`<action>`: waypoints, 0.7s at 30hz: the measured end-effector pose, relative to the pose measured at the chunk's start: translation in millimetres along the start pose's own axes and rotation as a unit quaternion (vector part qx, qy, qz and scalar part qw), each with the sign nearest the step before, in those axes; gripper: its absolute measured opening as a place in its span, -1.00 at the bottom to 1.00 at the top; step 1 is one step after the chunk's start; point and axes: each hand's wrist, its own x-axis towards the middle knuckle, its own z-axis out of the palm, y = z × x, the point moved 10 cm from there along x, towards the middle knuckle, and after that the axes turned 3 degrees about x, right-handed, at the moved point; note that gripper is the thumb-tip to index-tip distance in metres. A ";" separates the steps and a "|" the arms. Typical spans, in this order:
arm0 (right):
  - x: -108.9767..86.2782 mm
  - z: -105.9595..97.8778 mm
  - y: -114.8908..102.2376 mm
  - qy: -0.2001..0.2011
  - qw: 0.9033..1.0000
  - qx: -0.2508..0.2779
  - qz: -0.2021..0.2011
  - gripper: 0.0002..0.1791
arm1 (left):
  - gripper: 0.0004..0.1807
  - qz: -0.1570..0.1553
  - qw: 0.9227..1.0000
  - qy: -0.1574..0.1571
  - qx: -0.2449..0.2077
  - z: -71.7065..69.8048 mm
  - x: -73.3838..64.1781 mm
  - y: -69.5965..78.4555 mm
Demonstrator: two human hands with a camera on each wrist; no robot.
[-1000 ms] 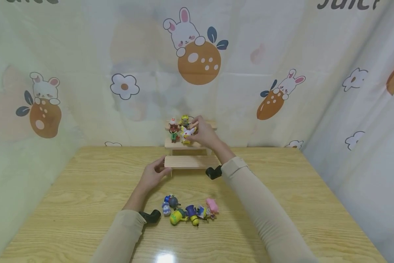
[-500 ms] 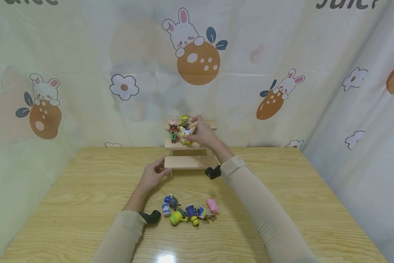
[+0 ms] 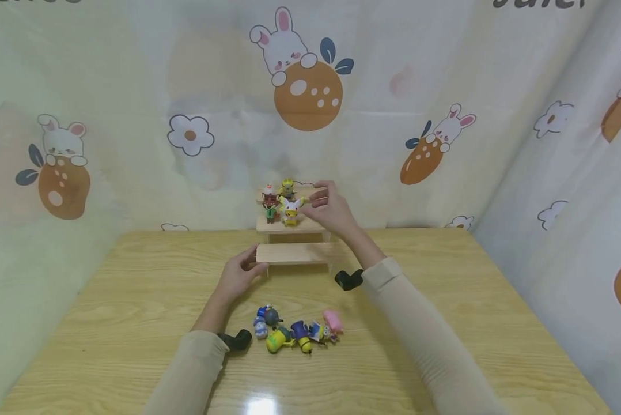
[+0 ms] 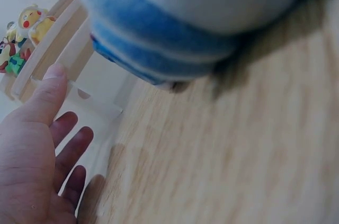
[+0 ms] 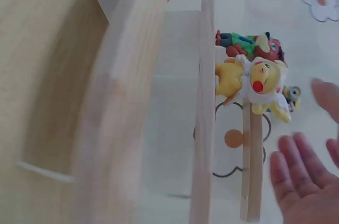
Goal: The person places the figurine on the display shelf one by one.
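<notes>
A yellow figurine in a white eared hood [image 3: 290, 212] stands upright on the middle step of a wooden tiered stand [image 3: 300, 253]. My right hand [image 3: 333, 210] is just right of it, holding nothing. In the right wrist view, a gap shows between that hand's spread fingers [image 5: 299, 163] and the hooded figurine [image 5: 259, 78]. Left of the hooded one is a fox figurine in green [image 3: 270, 208]. My left hand [image 3: 238, 274] holds the left end of the lowest step, its thumb [image 4: 53, 78] against the board's edge in the left wrist view.
A yellow goggled figurine [image 3: 287, 188] and a white-topped one [image 3: 269, 190] stand on the top step. Several figurines lie on the table before the stand, among them a yellow-green one [image 3: 277, 340] and a pink one [image 3: 333, 321]. A patterned curtain [image 3: 373, 144] hangs behind.
My right hand has let go of the hooded figurine and drawn back to the right. That figurine now faces forward on the middle step. My left hand stays at the stand's lowest step.
</notes>
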 end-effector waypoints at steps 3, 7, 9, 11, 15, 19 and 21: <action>-18.7 -5.9 0.0 -0.005 1.000 -0.001 -0.023 -0.38 | -0.16 0.002 1.000 0.000 0.006 -1.8 0.1 0.8; -57.0 11.4 4.7 -0.137 0.984 -0.106 -0.038 -0.61 | -0.15 0.001 1.000 -0.003 0.000 -0.5 0.8 1.7; -82.1 26.7 7.5 -0.224 0.960 -0.163 -0.048 -0.69 | -0.14 -0.002 1.000 -0.005 -0.004 -0.8 1.0 1.6; -106.5 38.9 10.9 -0.287 0.935 -0.200 -0.051 -0.72 | -0.13 -0.006 1.000 -0.007 -0.002 -2.2 1.3 1.8; -142.6 50.9 19.2 -0.347 0.906 -0.240 -0.025 -0.64 | -0.13 -0.004 1.000 -0.006 -0.005 -4.7 2.4 2.5; -162.5 54.1 31.0 -0.355 0.900 -0.254 0.011 -0.58 | -0.12 -0.008 1.000 -0.011 -0.004 -3.2 1.4 1.3; -168.4 56.1 37.8 -0.352 0.900 -0.257 0.022 -0.58 | -0.11 -0.009 1.000 -0.016 -0.001 -1.5 -0.4 0.2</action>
